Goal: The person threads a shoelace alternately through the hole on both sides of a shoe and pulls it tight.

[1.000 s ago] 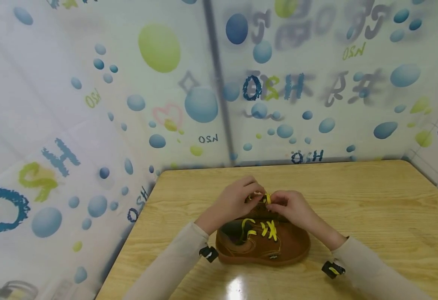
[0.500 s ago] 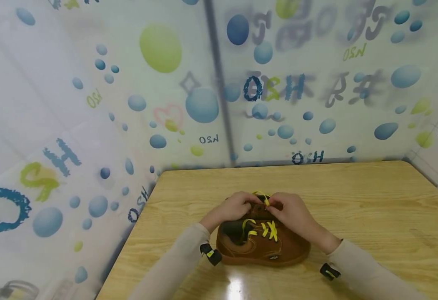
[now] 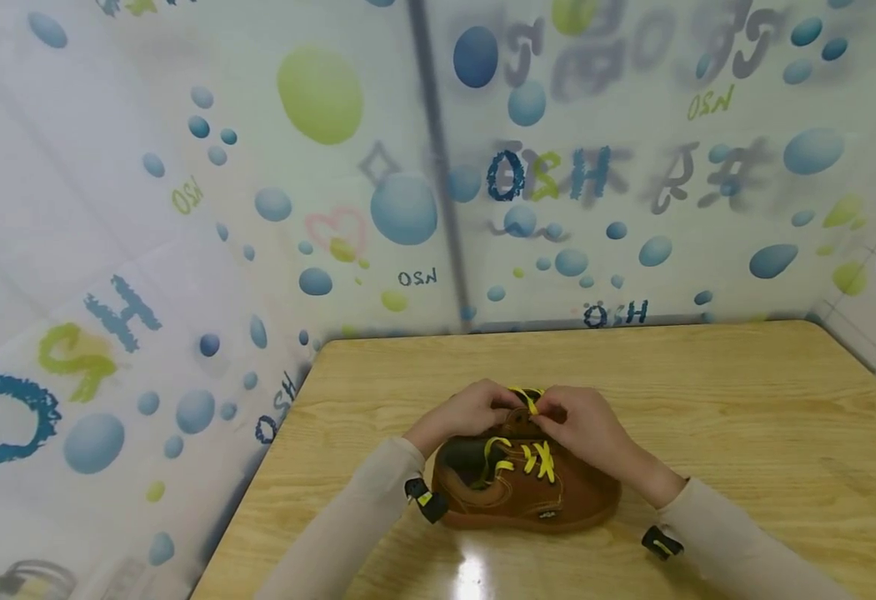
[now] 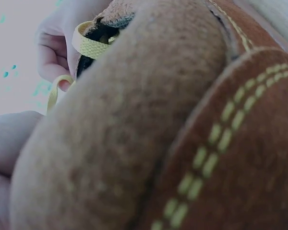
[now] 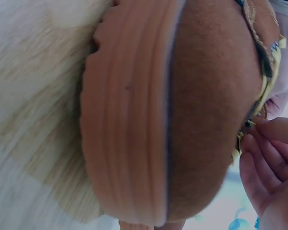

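Two brown shoes with yellow laces stand side by side on the table, toes to the right. The near shoe point(image 3: 558, 492) is in full view, its lace crossed over the front eyelets. Behind it the far shoe point(image 3: 518, 425) is largely covered by the near shoe and both hands. My right hand point(image 3: 588, 425) pinches the yellow shoelace point(image 3: 532, 406) at the far shoe's eyelets; its curled fingers point(image 5: 264, 163) also show in the right wrist view. My left hand point(image 3: 471, 410) grips the far shoe's eyelet flap between thumb and fingers, left of the lace.
The wooden table point(image 3: 745, 400) extends to both sides of the shoes. A wall sheet point(image 3: 633, 208) printed with bubbles closes off the back and left. Black wrist cameras point(image 3: 426, 500) hang below the sleeves.
My left hand has come down from the raised lace to the far shoe's flap. The right hand has shifted slightly, still with the lace; the near shoe stays put.
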The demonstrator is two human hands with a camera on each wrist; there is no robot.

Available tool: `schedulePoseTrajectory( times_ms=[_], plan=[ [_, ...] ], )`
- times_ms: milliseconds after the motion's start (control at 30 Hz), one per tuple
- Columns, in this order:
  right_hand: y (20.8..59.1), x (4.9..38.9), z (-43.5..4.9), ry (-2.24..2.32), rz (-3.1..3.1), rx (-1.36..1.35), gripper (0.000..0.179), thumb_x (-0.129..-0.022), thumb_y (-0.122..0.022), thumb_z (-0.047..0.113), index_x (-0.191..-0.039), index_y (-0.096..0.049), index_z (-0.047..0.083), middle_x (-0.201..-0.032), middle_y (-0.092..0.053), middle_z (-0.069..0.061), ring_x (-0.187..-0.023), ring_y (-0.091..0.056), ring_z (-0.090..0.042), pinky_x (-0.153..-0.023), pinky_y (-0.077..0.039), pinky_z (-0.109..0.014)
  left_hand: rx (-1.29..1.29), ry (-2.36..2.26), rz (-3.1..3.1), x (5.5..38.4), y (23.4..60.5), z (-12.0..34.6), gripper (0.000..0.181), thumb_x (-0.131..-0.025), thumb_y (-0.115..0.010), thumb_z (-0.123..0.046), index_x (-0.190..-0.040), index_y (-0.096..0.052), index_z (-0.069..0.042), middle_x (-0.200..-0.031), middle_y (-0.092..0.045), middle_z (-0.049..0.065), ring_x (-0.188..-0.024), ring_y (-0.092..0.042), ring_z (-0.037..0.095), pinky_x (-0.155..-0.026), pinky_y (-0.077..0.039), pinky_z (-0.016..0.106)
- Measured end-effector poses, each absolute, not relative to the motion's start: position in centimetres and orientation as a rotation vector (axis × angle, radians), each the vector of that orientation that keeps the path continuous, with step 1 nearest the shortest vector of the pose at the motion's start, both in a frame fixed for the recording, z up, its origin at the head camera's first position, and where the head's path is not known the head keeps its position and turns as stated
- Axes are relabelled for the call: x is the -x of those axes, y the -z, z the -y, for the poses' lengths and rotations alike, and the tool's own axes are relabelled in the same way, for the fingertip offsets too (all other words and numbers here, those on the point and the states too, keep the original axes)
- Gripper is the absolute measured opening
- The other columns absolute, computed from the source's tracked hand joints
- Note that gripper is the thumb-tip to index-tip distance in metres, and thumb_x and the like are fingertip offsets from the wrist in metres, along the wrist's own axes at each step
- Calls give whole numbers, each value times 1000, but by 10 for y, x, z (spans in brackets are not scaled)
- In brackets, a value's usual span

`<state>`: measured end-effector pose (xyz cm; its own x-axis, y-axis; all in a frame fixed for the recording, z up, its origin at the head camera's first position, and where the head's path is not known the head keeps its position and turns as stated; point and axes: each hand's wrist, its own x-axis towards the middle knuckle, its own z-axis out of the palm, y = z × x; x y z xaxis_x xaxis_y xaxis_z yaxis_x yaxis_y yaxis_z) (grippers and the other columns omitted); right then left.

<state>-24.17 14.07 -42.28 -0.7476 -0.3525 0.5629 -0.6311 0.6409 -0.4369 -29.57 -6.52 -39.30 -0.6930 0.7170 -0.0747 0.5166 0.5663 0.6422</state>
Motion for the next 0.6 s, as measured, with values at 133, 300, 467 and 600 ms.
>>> schedulePoseTrajectory(
  times_ms=[133,300,467,600],
  plan=[
    [424,243,-139,-742,2408,-812,14,-79,-81,7,-81,-72,17,-78,-70,7,-66,-60,-2,-61,-49,-21,-1031,-852,-2456,298,394,66,25,-99,-53,-3,-115,-73,-6,-111,-75,9,-101,-67,19,-90,-50,24],
    [425,242,-140,-613,2336,-884,17,-74,-85,6,-79,-75,17,-79,-71,6,-72,-64,-8,-64,-53,-25,-1060,-841,-2426,300,395,66,24,-99,-52,-1,-112,-73,-4,-109,-74,11,-99,-68,21,-86,-51,23],
    [427,242,-141,-664,2375,-857,17,-75,-85,9,-83,-74,18,-82,-69,7,-71,-60,-6,-63,-51,-24,-1058,-841,-2463,301,398,66,21,-98,-56,-2,-108,-74,-5,-106,-75,11,-98,-68,22,-84,-52,23],
    [428,245,-142,-743,2477,-784,22,-77,-85,13,-91,-69,18,-89,-63,7,-67,-49,-2,-60,-44,-21,-1038,-841,-2556,299,400,65,17,-96,-61,-5,-103,-77,-7,-100,-77,7,-94,-69,19,-85,-53,24]
  ],
)
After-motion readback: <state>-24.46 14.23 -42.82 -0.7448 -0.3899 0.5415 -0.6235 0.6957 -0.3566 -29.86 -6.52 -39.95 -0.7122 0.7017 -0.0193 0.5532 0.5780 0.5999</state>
